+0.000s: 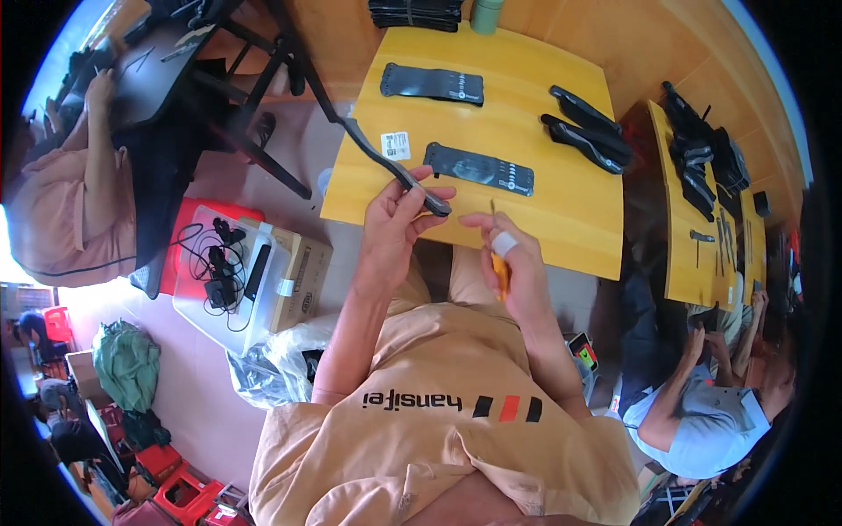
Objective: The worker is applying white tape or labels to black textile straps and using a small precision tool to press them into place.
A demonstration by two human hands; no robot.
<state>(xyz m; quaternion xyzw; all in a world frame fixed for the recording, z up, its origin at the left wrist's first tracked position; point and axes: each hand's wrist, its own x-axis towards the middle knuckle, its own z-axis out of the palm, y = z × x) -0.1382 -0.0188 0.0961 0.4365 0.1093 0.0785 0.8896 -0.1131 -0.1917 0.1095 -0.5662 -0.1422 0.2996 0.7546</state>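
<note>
My left hand (399,215) is closed round a long, narrow black strap (379,156). One end of it sticks out past my fingertips, and the rest runs up and to the left beyond the table's edge. Beside it, my right hand (517,267) grips a small tool with an orange-yellow handle (502,274). Its thin tip points up past my fingers; most of the tool is hidden in the palm. White tape wraps one right finger. The two hands are apart. Just beyond them a flat dark packet (478,169) lies on the yellow table (561,228).
Another dark packet (432,84), a white label (396,145) and several black padded pieces (583,140) lie on the table. A green cylinder (486,16) stands at the back. Left of me is a clear bin (197,294) with cables. Co-workers sit at left and right.
</note>
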